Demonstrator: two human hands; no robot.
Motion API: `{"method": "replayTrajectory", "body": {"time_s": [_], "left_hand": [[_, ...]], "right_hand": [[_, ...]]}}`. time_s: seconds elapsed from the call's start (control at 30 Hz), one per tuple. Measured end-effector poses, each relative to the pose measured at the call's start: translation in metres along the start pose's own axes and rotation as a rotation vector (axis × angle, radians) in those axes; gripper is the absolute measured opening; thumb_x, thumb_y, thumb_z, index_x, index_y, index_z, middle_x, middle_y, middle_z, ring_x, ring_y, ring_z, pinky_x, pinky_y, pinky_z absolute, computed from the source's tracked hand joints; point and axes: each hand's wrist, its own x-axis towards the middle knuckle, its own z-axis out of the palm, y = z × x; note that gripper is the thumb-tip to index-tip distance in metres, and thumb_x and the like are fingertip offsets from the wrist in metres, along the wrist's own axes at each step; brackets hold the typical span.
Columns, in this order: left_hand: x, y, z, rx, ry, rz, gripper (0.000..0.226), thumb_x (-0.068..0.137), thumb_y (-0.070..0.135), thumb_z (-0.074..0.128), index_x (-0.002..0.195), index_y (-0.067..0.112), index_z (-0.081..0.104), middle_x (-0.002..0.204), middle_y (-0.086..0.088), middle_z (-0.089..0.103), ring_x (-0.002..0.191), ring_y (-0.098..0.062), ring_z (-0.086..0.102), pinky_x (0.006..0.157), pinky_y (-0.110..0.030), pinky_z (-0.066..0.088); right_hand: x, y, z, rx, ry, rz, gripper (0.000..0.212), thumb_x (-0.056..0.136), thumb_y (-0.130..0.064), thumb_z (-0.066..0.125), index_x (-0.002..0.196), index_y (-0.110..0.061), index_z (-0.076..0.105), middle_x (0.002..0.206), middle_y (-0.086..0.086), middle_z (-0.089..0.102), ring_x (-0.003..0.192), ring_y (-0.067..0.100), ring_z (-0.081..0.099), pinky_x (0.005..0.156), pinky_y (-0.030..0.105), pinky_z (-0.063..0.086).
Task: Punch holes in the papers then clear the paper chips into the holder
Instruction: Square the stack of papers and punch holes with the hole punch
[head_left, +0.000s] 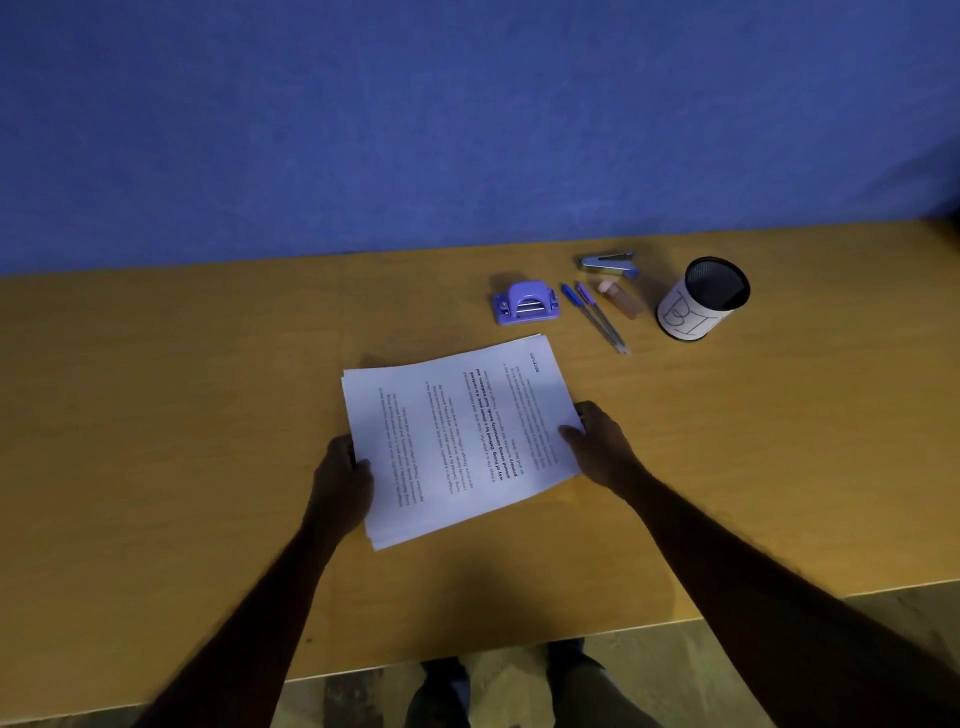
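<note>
A stack of printed white papers (462, 441) lies turned sideways on the wooden table (182, 415). My left hand (343, 475) grips the stack's left edge, thumb on top. My right hand (597, 441) grips its right edge the same way. Beyond the stack sits a purple hole punch (525, 302). A black mesh holder (704, 300) wrapped in a white label stands upright at the far right.
Two pens (597, 318) lie side by side right of the punch, with a small pinkish bottle (618, 299) and a stapler (609, 263) behind them. A blue wall backs the table. The table's front edge runs near my feet.
</note>
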Motion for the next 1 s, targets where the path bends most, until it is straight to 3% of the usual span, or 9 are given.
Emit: {"method": "replayTrajectory", "body": {"time_s": [0.1,0.2,0.23,0.3,0.43,0.6,0.8,0.93,1.0], "left_hand": [[-0.010,0.002,0.000,0.035,-0.036,0.095,0.061,0.091,0.026,0.065,0.142,0.011,0.035,0.136,-0.012,0.055,0.119,-0.029,0.056,0.093,-0.041,0.052],[-0.028,0.001,0.001,0.138,-0.204,0.169,0.141,0.058,0.043,0.091,0.152,0.012,-0.009,0.152,-0.010,0.033,0.138,-0.032,0.038,0.108,-0.050,0.042],[-0.032,0.000,0.003,0.203,-0.245,0.193,0.157,0.051,0.043,0.094,0.150,0.011,-0.024,0.157,-0.011,0.023,0.142,-0.033,0.030,0.110,-0.050,0.038],[-0.036,-0.002,0.008,0.362,-0.260,0.237,0.166,0.048,0.041,0.096,0.144,0.006,-0.035,0.158,-0.016,0.014,0.140,-0.035,0.032,0.106,-0.047,0.044],[-0.038,0.001,0.014,0.461,-0.157,0.250,0.142,0.067,0.034,0.088,0.149,0.002,-0.023,0.148,-0.019,0.027,0.127,-0.030,0.048,0.094,-0.038,0.055],[-0.043,0.003,0.015,0.430,-0.099,0.171,0.113,0.073,0.031,0.083,0.151,0.005,0.005,0.137,-0.015,0.042,0.120,-0.028,0.055,0.089,-0.041,0.058],[-0.040,-0.004,0.015,0.199,-0.096,0.129,0.079,0.076,0.023,0.081,0.139,0.008,0.035,0.132,-0.012,0.052,0.120,-0.028,0.055,0.092,-0.046,0.056],[-0.021,0.006,0.012,-0.114,-0.004,-0.036,0.053,0.086,0.022,0.072,0.127,0.002,0.045,0.122,-0.015,0.062,0.100,-0.026,0.062,0.076,-0.035,0.053],[-0.009,0.014,0.012,-0.207,0.003,-0.064,0.050,0.089,0.020,0.069,0.129,0.000,0.046,0.124,-0.018,0.062,0.102,-0.028,0.062,0.079,-0.036,0.051]], "right_hand": [[-0.002,0.003,0.000,0.098,0.036,-0.014,0.026,0.096,-0.014,0.051,0.119,-0.003,0.054,0.110,0.011,0.063,0.090,0.022,0.062,0.067,0.030,0.051],[-0.005,0.007,-0.001,0.207,0.067,0.004,0.022,0.096,-0.010,0.051,0.116,-0.002,0.056,0.110,0.013,0.064,0.097,0.027,0.062,0.069,0.031,0.050],[-0.006,0.009,-0.001,0.248,0.063,0.022,0.023,0.096,-0.010,0.051,0.117,-0.002,0.056,0.112,0.013,0.063,0.098,0.028,0.061,0.072,0.033,0.053],[-0.009,0.011,-0.001,0.313,0.042,0.057,0.024,0.097,-0.010,0.052,0.119,-0.002,0.055,0.115,0.014,0.063,0.100,0.029,0.062,0.081,0.040,0.055],[-0.012,0.014,-0.001,0.358,0.004,0.086,0.029,0.096,-0.018,0.057,0.122,-0.005,0.052,0.115,0.011,0.064,0.102,0.027,0.064,0.084,0.043,0.056],[-0.013,0.015,-0.005,0.280,-0.041,0.039,0.030,0.098,-0.023,0.053,0.123,-0.008,0.050,0.113,0.009,0.064,0.096,0.022,0.065,0.076,0.035,0.056],[-0.016,0.014,-0.008,0.288,-0.006,-0.018,0.023,0.098,-0.012,0.050,0.120,-0.005,0.051,0.112,0.011,0.063,0.100,0.027,0.065,0.082,0.041,0.056],[-0.018,0.017,-0.011,0.373,-0.041,-0.017,0.016,0.097,-0.005,0.049,0.111,-0.010,0.055,0.113,0.011,0.065,0.101,0.027,0.064,0.088,0.046,0.053],[-0.018,0.018,-0.012,0.404,-0.076,0.007,0.015,0.097,-0.003,0.049,0.108,-0.011,0.056,0.111,0.010,0.065,0.099,0.025,0.063,0.084,0.042,0.053]]}}
